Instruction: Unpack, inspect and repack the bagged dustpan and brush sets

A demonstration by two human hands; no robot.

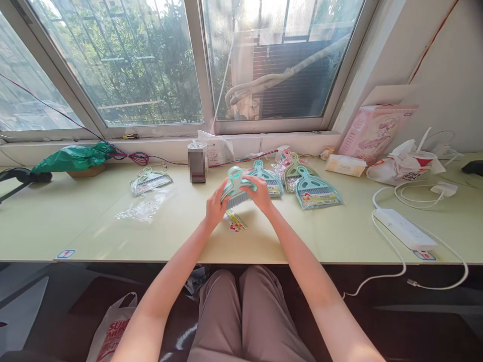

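Observation:
Between both hands, a little above the table, is a mint-green dustpan and brush set [237,187], its looped handle pointing away from me and grey bristles facing me. My left hand [215,206] is closed on its left edge, and my right hand [261,193] grips the right edge. Just below lies a printed label card [236,221] on the table. Right of my hands rest several bagged sets, among them a teal one [317,190] and an olive one [292,173]. Another bagged set [151,181] lies to the left, with crumpled clear plastic [141,207] in front of it.
A grey canister [197,163] stands near the window ledge. On the right are a white power strip [405,229] with trailing cables, a tissue pack [345,165] and a pink box [377,130]. Green plastic [73,157] covers something at the far left.

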